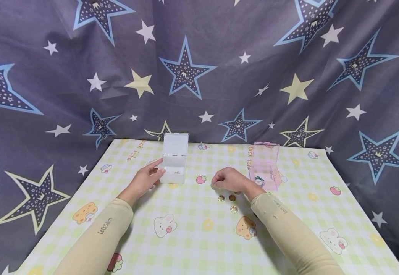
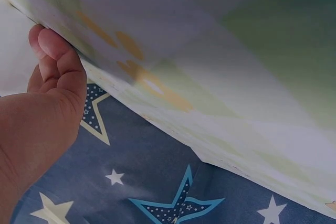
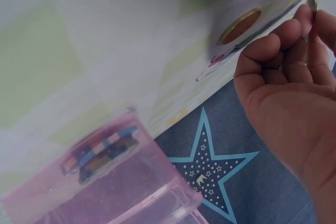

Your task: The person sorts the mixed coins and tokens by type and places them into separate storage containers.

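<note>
The white box [image 1: 172,178] apparently holds gold pieces [image 1: 176,172], your left hand [image 1: 144,178] resting loosely against it, while your right hand [image 1: 231,179] pinches one coin [image 3: 313,3] and loose coins [image 1: 221,198] remain nearer you.

From here I see shiny, embossed metal coins [image 1: 233,209] below centre, a glossy translucent plastic box [image 1: 271,186] right of centre, a smooth opaque plastic box [image 1: 172,178] left of centre, and matt, creased cloth [image 1: 220,23] across the upper frame

Pale beige sleeves [image 1: 89,238] carry small dark lettering [image 1: 105,226].
</note>
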Demonstrator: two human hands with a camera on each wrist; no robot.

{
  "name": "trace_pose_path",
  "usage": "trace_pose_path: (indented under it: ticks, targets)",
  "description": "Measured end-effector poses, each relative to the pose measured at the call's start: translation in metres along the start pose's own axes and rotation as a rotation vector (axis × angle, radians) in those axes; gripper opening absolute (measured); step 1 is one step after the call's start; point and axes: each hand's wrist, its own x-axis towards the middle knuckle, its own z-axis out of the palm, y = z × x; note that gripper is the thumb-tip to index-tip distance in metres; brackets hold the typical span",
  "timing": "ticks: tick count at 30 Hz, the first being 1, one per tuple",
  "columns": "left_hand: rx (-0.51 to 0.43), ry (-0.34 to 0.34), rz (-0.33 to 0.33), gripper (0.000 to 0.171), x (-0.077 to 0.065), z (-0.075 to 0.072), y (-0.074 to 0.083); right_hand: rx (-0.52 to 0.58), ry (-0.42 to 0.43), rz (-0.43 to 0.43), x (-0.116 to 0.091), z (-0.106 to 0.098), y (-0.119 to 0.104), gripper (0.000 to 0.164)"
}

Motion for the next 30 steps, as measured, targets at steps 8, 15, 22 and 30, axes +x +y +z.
trace_pose_path:
  ticks: [8,15,22,30]
  targets:
    - [0.008,-0.003,0.007,0.064,0.0,-0.001,0.0,0.037,0.022,-0.048,0.003,0.001,0.001,0.013]
    - [0.016,-0.012,0.028,0.064,0.001,-0.002,-0.003,0.092,0.067,-0.11,0.007,0.003,-0.003,0.017]
    - [0.006,-0.017,0.028,0.065,0.003,0.0,-0.006,0.223,0.119,-0.097,0.013,0.011,-0.007,0.017]
    - [0.013,-0.015,0.031,0.065,0.003,-0.001,-0.005,0.318,0.177,-0.074,0.017,0.013,-0.016,0.015]
